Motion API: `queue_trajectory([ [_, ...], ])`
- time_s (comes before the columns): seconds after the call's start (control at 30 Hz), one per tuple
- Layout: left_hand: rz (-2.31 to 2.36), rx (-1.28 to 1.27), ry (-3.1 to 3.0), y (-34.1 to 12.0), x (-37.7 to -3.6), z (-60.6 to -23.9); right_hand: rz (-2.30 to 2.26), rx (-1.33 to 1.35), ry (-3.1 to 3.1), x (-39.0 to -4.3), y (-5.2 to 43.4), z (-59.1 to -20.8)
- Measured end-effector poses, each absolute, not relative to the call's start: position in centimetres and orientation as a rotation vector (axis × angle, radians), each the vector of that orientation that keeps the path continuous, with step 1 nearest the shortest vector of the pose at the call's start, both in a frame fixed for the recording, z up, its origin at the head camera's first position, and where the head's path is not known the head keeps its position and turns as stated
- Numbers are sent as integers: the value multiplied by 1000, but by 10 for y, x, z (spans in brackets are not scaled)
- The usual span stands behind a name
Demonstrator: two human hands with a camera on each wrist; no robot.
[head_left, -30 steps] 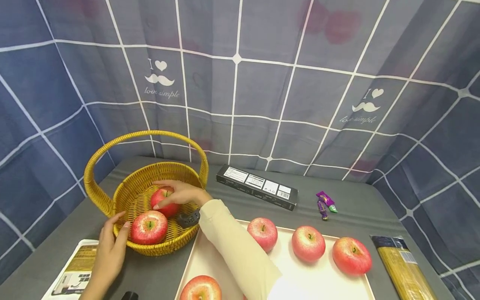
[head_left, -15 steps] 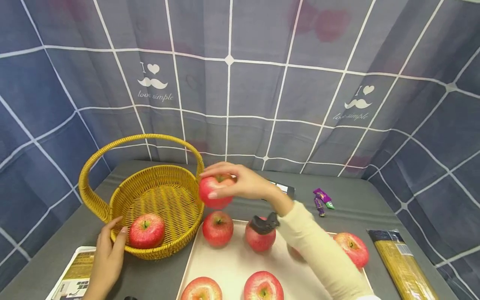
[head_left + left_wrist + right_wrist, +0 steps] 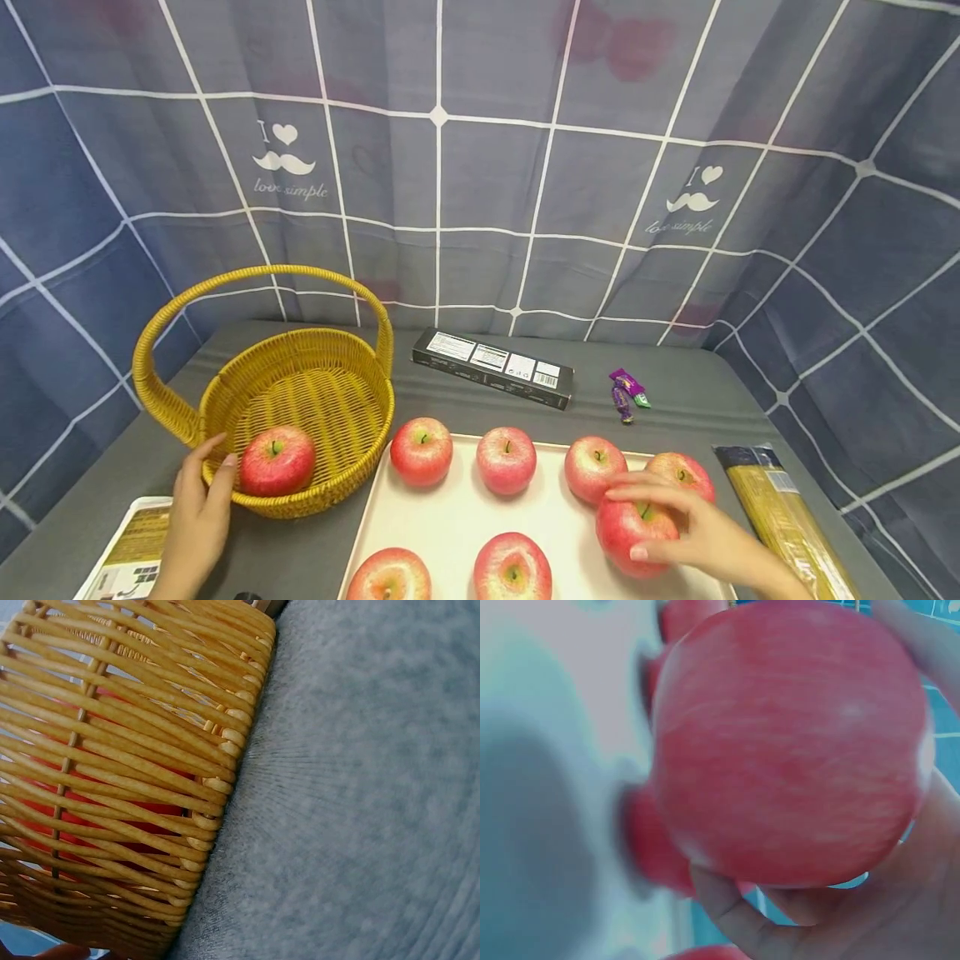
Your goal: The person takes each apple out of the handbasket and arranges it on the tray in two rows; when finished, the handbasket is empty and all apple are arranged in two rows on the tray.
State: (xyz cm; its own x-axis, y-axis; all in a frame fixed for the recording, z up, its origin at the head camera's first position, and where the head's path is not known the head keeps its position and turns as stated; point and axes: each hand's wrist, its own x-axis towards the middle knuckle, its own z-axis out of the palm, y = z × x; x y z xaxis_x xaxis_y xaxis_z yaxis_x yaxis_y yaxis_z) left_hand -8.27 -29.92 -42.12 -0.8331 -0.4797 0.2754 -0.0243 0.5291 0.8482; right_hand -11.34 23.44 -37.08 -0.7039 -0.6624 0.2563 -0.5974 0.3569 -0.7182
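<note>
My right hand (image 3: 701, 533) holds a red apple (image 3: 630, 533) over the right part of a pale tray (image 3: 442, 521), fingers across its top and thumb at its near side. In the right wrist view, the held apple (image 3: 791, 742) fills the middle, apart from the tray surface. My left hand (image 3: 197, 517) grips the near-left rim of a yellow wicker basket (image 3: 337, 417) with a tall handle. One red apple (image 3: 277, 462) lies inside the basket beside those fingers. The left wrist view shows the basket's woven side (image 3: 127, 765) close up, red showing through gaps.
Several other apples sit on the tray, including a far-left one (image 3: 422, 452) and a near-middle one (image 3: 513, 568). Behind lie a black box (image 3: 491, 367) and purple-wrapped candies (image 3: 626, 394). A noodle packet (image 3: 787, 517) is at right, a white-edged package (image 3: 135, 550) at left.
My right hand has lifted an apple out of the basket and carried it right, over the tray. My left hand has stayed on the basket rim.
</note>
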Motion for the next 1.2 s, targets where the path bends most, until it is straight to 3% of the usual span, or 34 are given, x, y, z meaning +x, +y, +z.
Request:
queue_trajectory([
  [0.3, -1231, 423, -2271, -303, -82, -422, -1241, -1562, 2525, -91, 235, -420],
  [0.43, -1221, 440, -2274, -304, -82, -423, -1176, -1441, 2665, -87, 229, -402],
  [0.63, -1234, 429, -2282, -301, -81, -423, -1351, -1272, 2638, -104, 198, -342],
  [0.9, -1215, 433, -2258, -300, -79, -422, -1380, -1339, 2432, -165, 84, -288],
  [1.2, -1241, 407, -2279, -299, -80, -418, -1365, -1425, 2419, -219, -53, -291],
])
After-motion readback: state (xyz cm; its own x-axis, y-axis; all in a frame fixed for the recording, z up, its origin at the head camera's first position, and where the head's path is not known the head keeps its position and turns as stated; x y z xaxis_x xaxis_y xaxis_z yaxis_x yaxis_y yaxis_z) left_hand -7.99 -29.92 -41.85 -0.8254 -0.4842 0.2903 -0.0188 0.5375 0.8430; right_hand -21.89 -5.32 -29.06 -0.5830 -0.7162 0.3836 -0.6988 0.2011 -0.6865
